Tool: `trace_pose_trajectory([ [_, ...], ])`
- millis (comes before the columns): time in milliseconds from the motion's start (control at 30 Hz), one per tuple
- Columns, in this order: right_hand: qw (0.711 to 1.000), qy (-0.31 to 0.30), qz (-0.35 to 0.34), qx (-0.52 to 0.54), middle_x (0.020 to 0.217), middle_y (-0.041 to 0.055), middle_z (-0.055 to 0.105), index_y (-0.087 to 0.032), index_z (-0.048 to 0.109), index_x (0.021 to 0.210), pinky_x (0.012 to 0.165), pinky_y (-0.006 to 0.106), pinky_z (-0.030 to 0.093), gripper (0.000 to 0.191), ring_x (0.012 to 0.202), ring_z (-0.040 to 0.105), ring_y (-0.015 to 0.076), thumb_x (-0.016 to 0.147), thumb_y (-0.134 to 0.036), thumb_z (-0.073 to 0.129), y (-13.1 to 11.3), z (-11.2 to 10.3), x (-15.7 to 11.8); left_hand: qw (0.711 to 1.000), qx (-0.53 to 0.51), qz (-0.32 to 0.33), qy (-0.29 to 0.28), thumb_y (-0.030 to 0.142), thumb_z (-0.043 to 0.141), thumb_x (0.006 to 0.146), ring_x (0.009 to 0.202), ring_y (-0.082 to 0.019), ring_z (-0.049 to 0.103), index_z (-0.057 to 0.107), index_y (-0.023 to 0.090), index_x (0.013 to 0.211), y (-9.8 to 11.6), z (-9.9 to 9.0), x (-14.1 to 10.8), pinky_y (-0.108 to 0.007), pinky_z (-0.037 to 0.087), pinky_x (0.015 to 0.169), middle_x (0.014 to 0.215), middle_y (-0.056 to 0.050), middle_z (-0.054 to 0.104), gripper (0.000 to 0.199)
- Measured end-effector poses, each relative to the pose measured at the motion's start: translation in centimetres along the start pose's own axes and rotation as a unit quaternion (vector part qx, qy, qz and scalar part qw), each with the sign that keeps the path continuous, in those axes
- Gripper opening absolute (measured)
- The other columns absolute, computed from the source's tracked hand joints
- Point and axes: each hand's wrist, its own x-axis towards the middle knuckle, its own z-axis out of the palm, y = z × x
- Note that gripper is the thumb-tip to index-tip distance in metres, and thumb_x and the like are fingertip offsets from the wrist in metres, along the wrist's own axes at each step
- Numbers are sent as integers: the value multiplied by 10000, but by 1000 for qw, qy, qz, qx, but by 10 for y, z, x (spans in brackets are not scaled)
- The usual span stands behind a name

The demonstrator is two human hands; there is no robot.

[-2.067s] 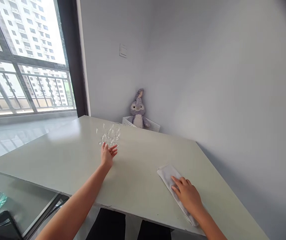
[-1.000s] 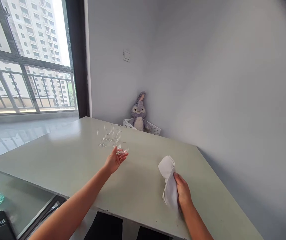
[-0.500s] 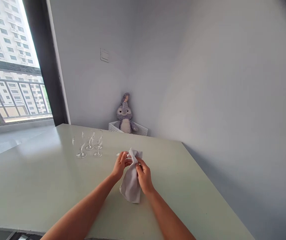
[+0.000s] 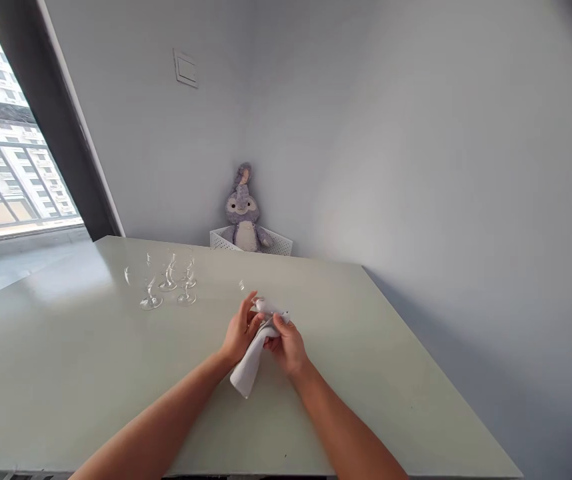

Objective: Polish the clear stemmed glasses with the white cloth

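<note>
My right hand (image 4: 289, 343) is closed on a white cloth (image 4: 249, 367), its thumb on top. The cloth hangs down between my hands toward the table's near side. My left hand (image 4: 240, 330) is curled beside the cloth around a clear stemmed glass (image 4: 241, 285). Of that glass only a faint glint shows past my left fingertips; the cloth and fingers hide most of the rest. To the left, several clear stemmed glasses stand upright on the table, the nearest one with its foot (image 4: 151, 303) toward me.
The pale green table (image 4: 366, 373) runs up to the walls. Behind its far edge, a purple plush toy (image 4: 244, 220) sits in a white perforated basket (image 4: 282, 245). A light switch (image 4: 186, 69) is on the wall, and a window (image 4: 11, 160) is at the left.
The cloth has been bunched and turned, its hanging end now narrower and further left. My left fingers have lifted and shifted around the glass. The view has swung slightly right and down.
</note>
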Motion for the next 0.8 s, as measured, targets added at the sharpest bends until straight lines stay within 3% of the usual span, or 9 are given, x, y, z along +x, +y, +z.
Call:
trace_pose_trajectory([
  [133, 989, 58, 27, 132, 487, -71, 499, -180, 573, 754, 402, 168, 401, 225, 397, 449, 58, 732, -389, 650, -13, -6, -2, 987, -148, 4, 67, 340, 622, 743, 949, -171, 586, 463, 243, 960, 0, 1, 4, -312, 408, 861, 1208, -71, 537, 286],
  [267, 990, 43, 79, 112, 462, -72, 490, -172, 557, 720, 385, 178, 381, 256, 372, 434, 61, 720, -409, 654, -4, -1, -8, 963, -257, -83, -16, 351, 608, 756, 1151, -217, 463, 511, 213, 1028, 0, -1, 10, -315, 388, 897, 1253, -95, 508, 320],
  [367, 995, -6, 82, 50, 475, -54, 509, -167, 560, 728, 399, 198, 391, 306, 388, 462, 79, 726, -465, 626, 7, 7, -13, 946, -286, -126, -86, 327, 598, 766, 991, -212, 558, 539, 184, 1008, 5, -3, 11, -308, 429, 813, 1108, -101, 599, 287],
  [467, 994, -56, 26, -94, 533, -25, 537, -169, 580, 769, 442, 246, 428, 348, 432, 492, 111, 752, -515, 564, 17, 11, -18, 938, -301, -142, -96, 336, 568, 786, 846, -191, 599, 540, 171, 899, 10, -4, 10, -310, 453, 750, 947, -81, 644, 201],
  [533, 966, -61, -42, -248, 588, -4, 559, -181, 595, 765, 486, 265, 438, 331, 491, 511, 132, 746, -510, 568, 22, 9, -21, 929, -313, -170, -97, 352, 552, 792, 854, -201, 602, 536, 169, 853, 11, -4, 9, -319, 461, 749, 902, -79, 649, 193],
  [600, 905, -41, -124, -405, 647, 20, 590, -200, 613, 732, 544, 269, 431, 290, 571, 532, 156, 706, -490, 617, 27, 6, -22, 923, -310, -207, -98, 368, 552, 785, 855, -217, 608, 535, 168, 822, 12, -4, 8, -327, 471, 735, 858, -78, 654, 204],
  [667, 849, -19, -181, -496, 716, 40, 622, -220, 631, 733, 588, 266, 414, 258, 633, 545, 172, 665, -467, 661, 28, 4, -22, 924, -292, -228, -97, 389, 554, 779, 828, -227, 616, 536, 165, 818, 13, -5, 6, -330, 481, 702, 835, -86, 658, 228],
  [700, 840, -12, -190, -508, 714, 41, 627, -225, 635, 740, 586, 262, 406, 253, 626, 547, 170, 662, -463, 665, 27, 3, -22, 925, -285, -231, -97, 401, 551, 780, 824, -230, 618, 540, 164, 834, 14, -5, 5, -335, 485, 694, 856, -93, 658, 244],
  [800, 906, -10, -123, -404, 527, 2, 566, -204, 615, 706, 481, 245, 375, 290, 455, 494, 133, 711, -493, 599, 15, 3, -20, 926, -291, -216, -107, 417, 537, 791, 913, -243, 601, 559, 173, 954, 22, -7, 4, -363, 479, 760, 1039, -111, 626, 295],
])
